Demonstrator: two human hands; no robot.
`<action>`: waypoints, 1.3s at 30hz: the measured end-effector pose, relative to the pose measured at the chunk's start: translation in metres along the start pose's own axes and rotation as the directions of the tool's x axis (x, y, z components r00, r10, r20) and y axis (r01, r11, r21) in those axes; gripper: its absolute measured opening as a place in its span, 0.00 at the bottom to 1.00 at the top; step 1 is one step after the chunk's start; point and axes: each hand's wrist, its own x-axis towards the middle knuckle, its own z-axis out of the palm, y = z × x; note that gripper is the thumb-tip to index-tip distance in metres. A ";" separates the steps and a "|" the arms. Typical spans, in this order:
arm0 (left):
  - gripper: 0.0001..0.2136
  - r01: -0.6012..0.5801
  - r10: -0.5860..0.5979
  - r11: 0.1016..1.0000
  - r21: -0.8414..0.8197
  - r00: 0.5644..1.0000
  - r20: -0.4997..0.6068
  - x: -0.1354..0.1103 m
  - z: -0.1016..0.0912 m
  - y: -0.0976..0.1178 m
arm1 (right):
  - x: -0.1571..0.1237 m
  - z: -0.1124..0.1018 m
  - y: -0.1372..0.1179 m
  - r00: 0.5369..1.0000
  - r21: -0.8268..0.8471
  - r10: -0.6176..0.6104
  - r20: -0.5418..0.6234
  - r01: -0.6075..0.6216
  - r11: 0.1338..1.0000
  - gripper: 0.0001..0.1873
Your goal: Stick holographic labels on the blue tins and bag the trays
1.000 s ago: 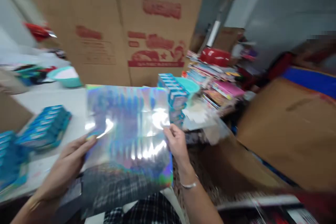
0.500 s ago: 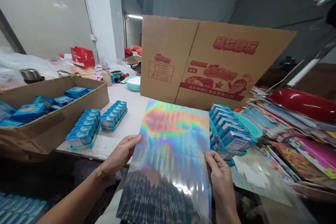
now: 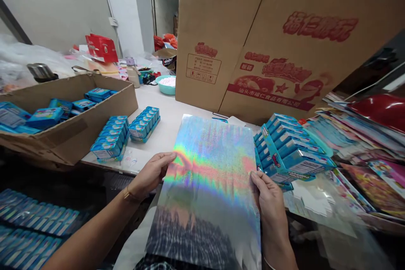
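Note:
A shiny holographic sheet [image 3: 210, 202] is held up in front of me, tilted, with rainbow bands across its face. My left hand [image 3: 155, 173] pinches its left edge between thumb and fingers. On the opposite edge my right hand [image 3: 270, 196] grips it the same way, thumb in front. What lies behind the sheet is hidden. Just beyond my right hand stands a blue display tray of small boxes [image 3: 291, 152]. Past my left hand, two more blue packs of boxes, a nearer one [image 3: 110, 138] and a farther one [image 3: 144, 123], rest on the white table [image 3: 169, 107].
An open carton [image 3: 71, 139] of loose blue boxes sits at the left. A large printed cardboard box [image 3: 202, 17] rises behind the table, near a turquoise basin [image 3: 166, 88]. Piled colourful printed cards [image 3: 373, 185] fill the right side. Rows of blue packs [image 3: 38, 215] lie low at left.
The view has tipped downward, so more of the low blue packs shows. Both hands still hold the sheet; its rainbow bands have shifted lower with a changed tilt.

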 end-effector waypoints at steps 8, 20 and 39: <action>0.15 0.026 -0.026 1.000 0.003 0.999 0.036 0.000 -0.003 -0.004 | 0.002 0.002 -0.002 0.999 0.047 0.027 -0.039 -0.025 0.999 0.16; 0.20 -0.016 0.007 0.996 0.086 0.995 0.095 -0.005 -0.002 -0.009 | -0.022 0.001 -0.017 0.994 -0.081 -0.030 -0.109 0.021 0.996 0.14; 0.19 -0.077 0.067 0.991 0.106 0.994 0.088 -0.025 0.003 -0.002 | -0.016 -0.009 0.001 0.998 0.011 -0.052 -0.045 0.052 0.999 0.14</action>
